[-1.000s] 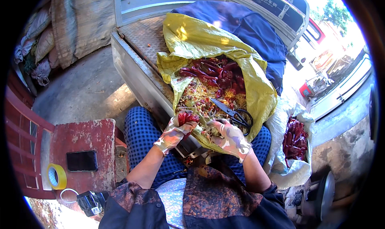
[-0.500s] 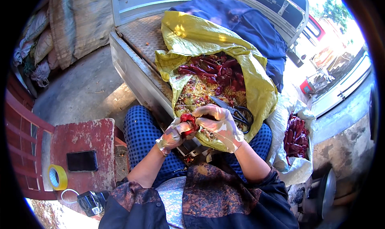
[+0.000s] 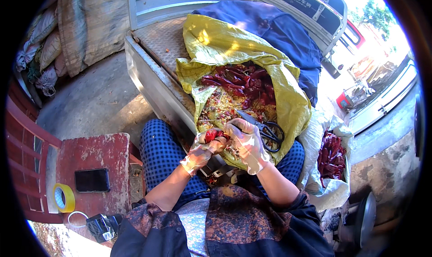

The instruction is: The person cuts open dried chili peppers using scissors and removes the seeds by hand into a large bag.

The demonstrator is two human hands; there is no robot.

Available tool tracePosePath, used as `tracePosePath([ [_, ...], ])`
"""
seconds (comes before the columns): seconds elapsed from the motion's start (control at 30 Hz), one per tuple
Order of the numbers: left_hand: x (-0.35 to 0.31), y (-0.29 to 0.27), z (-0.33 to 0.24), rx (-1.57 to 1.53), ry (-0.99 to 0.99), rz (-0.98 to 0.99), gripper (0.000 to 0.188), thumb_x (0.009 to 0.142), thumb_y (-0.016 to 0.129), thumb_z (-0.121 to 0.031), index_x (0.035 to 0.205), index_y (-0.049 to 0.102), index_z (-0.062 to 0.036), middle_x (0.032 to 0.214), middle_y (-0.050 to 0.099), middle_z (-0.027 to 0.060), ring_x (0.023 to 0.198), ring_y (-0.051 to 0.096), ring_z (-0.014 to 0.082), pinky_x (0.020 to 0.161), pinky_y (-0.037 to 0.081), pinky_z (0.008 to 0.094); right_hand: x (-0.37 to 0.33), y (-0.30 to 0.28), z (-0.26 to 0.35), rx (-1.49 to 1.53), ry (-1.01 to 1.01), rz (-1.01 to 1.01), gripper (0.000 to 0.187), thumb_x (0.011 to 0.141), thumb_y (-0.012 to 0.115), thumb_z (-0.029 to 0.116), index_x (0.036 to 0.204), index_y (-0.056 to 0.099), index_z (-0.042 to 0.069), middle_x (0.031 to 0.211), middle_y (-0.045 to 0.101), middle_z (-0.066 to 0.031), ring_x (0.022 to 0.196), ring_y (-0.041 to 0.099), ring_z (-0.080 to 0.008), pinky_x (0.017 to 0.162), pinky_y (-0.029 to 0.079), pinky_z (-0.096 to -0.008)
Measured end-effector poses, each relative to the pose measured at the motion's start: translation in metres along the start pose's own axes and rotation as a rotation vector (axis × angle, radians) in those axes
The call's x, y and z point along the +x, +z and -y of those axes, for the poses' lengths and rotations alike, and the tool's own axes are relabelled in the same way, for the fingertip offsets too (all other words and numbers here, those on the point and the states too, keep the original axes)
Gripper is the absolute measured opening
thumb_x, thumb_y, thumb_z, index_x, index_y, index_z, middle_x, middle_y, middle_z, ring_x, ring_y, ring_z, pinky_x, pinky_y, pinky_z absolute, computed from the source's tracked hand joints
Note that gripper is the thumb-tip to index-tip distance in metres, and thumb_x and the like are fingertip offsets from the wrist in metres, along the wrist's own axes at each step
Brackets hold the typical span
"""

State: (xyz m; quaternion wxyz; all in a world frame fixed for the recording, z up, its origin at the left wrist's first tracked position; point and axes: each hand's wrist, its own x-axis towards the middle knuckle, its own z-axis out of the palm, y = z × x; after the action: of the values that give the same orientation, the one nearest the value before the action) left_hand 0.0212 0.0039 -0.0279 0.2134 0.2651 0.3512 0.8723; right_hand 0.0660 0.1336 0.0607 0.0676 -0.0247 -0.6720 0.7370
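In my gloved left hand (image 3: 202, 150) is a dried red chili pepper (image 3: 211, 135), held with the fingers closed round it. Right beside it, my gloved right hand (image 3: 247, 144) has its fingers bent and pressed together; anything between the fingertips is too small to make out. Both hands are over the near edge of an open yellow woven sack (image 3: 288, 95). Inside the sack, dark red chilies (image 3: 245, 80) lie behind a spread of yellow seeds and scraps (image 3: 220, 104). Scissors (image 3: 270, 133) with black handles rest on the scraps, by my right hand.
The sack leans on a metal truck bed (image 3: 157, 36), with dark blue cloth (image 3: 270, 25) behind. At right, a white sack (image 3: 310, 140) holds more chilies (image 3: 332, 155). On the red wooden chair (image 3: 94, 153) at left lie a phone (image 3: 92, 180) and yellow tape (image 3: 64, 198).
My right hand's fingers have closed more and drawn slightly away from the chili. The left hand has turned a little, still holding it.
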Motion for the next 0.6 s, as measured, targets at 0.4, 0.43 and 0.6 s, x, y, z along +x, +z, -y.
tracePosePath([
  [0.4,-0.004,-0.005,-0.006,-0.138,-0.075,0.007,0.040,0.072,0.069,-0.023,0.098,0.056,0.0049,0.077,0.056,0.0012,0.062,0.046,0.0067,0.053,0.033,0.0186,-0.007,0.005,0.014,0.547,0.519,-0.080,0.015,0.090,0.058,0.024,0.090,0.057,0.009,0.081,0.055,0.0002,0.061,0.049,-0.0027,0.049,0.036,-0.0160],
  [0.43,-0.004,-0.004,-0.006,-0.116,-0.058,0.023,0.040,0.072,0.069,-0.023,0.099,0.057,0.0041,0.077,0.055,0.0012,0.062,0.045,0.0068,0.053,0.032,0.0187,-0.004,-0.007,0.010,0.591,0.442,0.068,0.016,0.090,0.057,0.024,0.090,0.057,0.008,0.079,0.054,0.0007,0.061,0.049,-0.0036,0.049,0.036,-0.0162],
  [0.6,0.002,-0.007,-0.019,-0.243,-0.107,0.078,0.038,0.077,0.071,-0.039,0.082,0.050,-0.0082,0.062,0.039,-0.0029,0.055,0.036,0.0079,0.046,0.027,0.0208,-0.003,-0.042,0.009,0.157,0.310,0.136,0.020,0.084,0.058,0.018,0.096,0.058,0.001,0.086,0.057,-0.0050,0.070,0.053,-0.0114,0.061,0.042,-0.0226],
])
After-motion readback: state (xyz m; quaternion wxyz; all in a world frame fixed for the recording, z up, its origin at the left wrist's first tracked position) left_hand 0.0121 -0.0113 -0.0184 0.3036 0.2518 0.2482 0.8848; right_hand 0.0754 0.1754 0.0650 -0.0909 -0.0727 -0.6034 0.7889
